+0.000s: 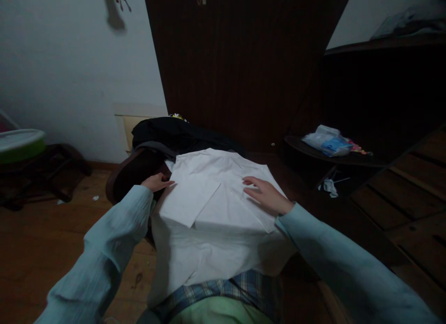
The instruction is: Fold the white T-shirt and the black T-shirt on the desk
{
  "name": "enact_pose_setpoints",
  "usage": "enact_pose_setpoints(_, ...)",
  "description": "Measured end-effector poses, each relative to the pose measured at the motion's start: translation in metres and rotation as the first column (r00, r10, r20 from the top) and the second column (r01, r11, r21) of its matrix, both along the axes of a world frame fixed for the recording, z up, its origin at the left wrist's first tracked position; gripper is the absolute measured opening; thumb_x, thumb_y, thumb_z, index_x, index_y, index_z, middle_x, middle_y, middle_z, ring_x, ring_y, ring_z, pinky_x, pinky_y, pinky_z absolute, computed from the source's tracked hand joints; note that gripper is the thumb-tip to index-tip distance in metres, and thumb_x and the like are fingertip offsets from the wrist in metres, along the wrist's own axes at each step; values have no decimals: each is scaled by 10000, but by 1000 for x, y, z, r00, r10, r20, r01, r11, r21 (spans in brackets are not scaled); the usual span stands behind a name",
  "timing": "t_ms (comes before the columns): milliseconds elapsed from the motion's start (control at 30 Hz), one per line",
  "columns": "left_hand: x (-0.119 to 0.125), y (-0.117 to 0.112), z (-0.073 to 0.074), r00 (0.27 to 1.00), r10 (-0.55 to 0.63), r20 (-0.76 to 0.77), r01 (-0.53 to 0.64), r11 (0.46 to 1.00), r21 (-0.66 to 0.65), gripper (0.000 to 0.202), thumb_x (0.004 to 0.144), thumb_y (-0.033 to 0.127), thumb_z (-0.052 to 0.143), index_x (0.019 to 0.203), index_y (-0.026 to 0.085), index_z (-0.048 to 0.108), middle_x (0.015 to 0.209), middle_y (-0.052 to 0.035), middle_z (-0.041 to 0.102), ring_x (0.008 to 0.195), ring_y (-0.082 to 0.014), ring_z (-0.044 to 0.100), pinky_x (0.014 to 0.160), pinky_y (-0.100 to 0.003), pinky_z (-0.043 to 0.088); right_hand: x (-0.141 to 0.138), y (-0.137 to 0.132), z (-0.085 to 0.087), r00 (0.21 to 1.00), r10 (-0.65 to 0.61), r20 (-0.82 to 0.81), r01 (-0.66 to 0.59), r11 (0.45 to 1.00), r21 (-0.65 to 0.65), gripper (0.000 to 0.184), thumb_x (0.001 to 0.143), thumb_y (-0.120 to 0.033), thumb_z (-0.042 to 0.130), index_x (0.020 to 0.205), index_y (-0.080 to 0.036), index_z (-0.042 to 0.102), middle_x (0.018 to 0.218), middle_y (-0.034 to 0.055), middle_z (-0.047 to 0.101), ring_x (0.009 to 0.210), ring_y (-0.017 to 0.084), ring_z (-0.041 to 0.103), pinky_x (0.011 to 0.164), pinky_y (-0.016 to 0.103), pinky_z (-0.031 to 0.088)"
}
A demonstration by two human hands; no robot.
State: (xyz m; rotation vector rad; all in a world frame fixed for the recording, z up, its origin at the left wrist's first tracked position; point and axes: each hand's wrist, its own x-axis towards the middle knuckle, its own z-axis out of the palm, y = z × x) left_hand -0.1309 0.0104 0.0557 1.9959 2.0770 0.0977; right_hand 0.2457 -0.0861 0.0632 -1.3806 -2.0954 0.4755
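A white shirt-like garment [230, 212] lies spread in front of me, its two sleeve-like flaps folded inward over the upper part. Its lower portion hangs toward my lap. My left hand [155, 182] is at the garment's left edge, thumb stretched onto the cloth and the other fingers loosely curled beside it. Over the right flap, my right hand [266, 195] has its fingers apart and holds nothing; whether the fingertips touch the cloth is unclear.
Behind the garment lies a dark cloth heap [174, 133] against a dark wooden panel [244, 68]. A curved armrest [120, 175] stands at left. Rightward, a low shelf [369, 162] bears a plastic packet [329, 140]. A green-sided basin [24, 147] sits on a stool far left.
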Motion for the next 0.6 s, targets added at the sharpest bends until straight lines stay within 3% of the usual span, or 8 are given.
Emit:
enact_pose_setpoints(100,4,4,-9,995,-29,92,32,999,-32,402,665,528,517,805,157,582,886,-79,647,812,-203,607,665,-229,442,-55,27,2,964,63,-258,-85,994,-73,151,776,-276,473,779,-176,587,724,19,623,710,133,594,685,275,475)
enact_pose_setpoints(167,8,7,-12,993,-21,116,22,1000,-3,370,656,500,538,787,156,575,879,-75,646,807,-202,606,653,-228,442,-86,50,-8,911,72,-406,-143,979,-149,60,729,-204,518,740,-172,567,674,-7,591,638,105,573,614,236,467)
enact_pose_setpoints(267,13,12,-15,992,14,129,-15,1000,6,367,654,455,564,831,134,571,882,-87,645,808,-213,607,643,-241,447,-115,82,-26,799,-3,-602,-242,914,-326,92,703,-140,528,781,-182,554,671,-24,582,574,81,563,541,205,459)
enact_pose_setpoints(400,21,17,-17,993,37,108,-38,999,11,424,662,391,590,962,93,559,959,-120,632,863,-232,602,679,-250,455,-128,105,-48,693,-122,-711,-274,867,-415,105,707,-76,506,729,-173,542,608,-30,582,552,77,575,588,220,489)
enact_pose_setpoints(600,41,8,-4,992,6,127,-27,987,159,508,736,267,513,1221,138,437,996,-71,634,887,-197,601,729,-226,446,-129,109,-67,689,-120,-714,-233,898,-375,73,715,-94,544,682,-158,558,583,-31,578,544,74,572,639,241,500)
